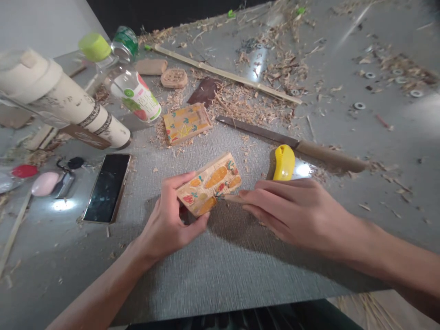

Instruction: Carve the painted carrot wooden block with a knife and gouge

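My left hand (178, 217) grips a small wooden block (217, 178) by its left end, thumb at the near edge and fingers at the far side. Orange carrots, red fruit and green leaves are painted on the block's upper face. In my right hand (292, 208) is a thin paintbrush or carving tool (231, 198), pinched near its tip; its exact kind is hard to make out. That tip touches the painted face near the lower orange carrot. Just beyond my right hand lies a yellow cutter-like tool (284, 161). A second painted block (188, 123) rests farther off.
A file (261, 133) with a wooden handle (330, 156) lies at the right. Left stand a white tumbler (75, 98) and a plastic bottle (132, 89), with a phone (107, 188) nearer. Wood shavings (240, 107), a bamboo stick (223, 71) and metal washers (359, 106) are scattered around.
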`<state>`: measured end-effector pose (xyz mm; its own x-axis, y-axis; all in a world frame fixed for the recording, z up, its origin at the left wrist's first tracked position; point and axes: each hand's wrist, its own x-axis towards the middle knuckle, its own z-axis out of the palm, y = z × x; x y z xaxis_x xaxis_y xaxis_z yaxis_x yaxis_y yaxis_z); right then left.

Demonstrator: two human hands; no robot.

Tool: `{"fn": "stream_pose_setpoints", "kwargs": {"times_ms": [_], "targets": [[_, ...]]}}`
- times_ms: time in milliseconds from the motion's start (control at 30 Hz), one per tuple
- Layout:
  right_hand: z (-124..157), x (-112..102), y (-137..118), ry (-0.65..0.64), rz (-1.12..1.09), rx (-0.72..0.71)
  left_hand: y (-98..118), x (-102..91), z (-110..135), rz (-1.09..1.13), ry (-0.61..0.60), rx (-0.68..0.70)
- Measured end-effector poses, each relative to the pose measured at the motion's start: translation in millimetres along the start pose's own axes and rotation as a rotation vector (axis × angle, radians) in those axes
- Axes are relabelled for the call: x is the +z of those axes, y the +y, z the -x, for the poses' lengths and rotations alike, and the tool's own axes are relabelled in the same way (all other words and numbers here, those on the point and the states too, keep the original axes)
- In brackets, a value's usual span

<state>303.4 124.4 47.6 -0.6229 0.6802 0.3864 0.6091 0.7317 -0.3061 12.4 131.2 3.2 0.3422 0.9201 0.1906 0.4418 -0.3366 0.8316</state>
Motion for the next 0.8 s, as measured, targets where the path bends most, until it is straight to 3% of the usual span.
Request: {"fn": "stream_pose_setpoints", "kwargs": {"times_ms": [233, 467, 600, 800], "targets": [[-0.3, 0.0, -3.5, -0.041, -0.068, 0.050, 4.6, 0.0, -5.4, 0.118, -0.071, -0.119], [-3.4, 3.2, -4.9, 0.035, -0.068, 0.086, 13.0, 2.7, -13.1, 0.259, -0.087, -0.161], [-3.0, 7.4, -1.9, 0.000, -0.115, 0.109, 11.5, 2.9, -14.2, 0.266, -0.085, -0.169], [-3.2, -3.2, 10.3, -0.056, -0.189, 0.082, 14.0, 1.5, -16.3, 0.321, -0.104, -0.230]]}}
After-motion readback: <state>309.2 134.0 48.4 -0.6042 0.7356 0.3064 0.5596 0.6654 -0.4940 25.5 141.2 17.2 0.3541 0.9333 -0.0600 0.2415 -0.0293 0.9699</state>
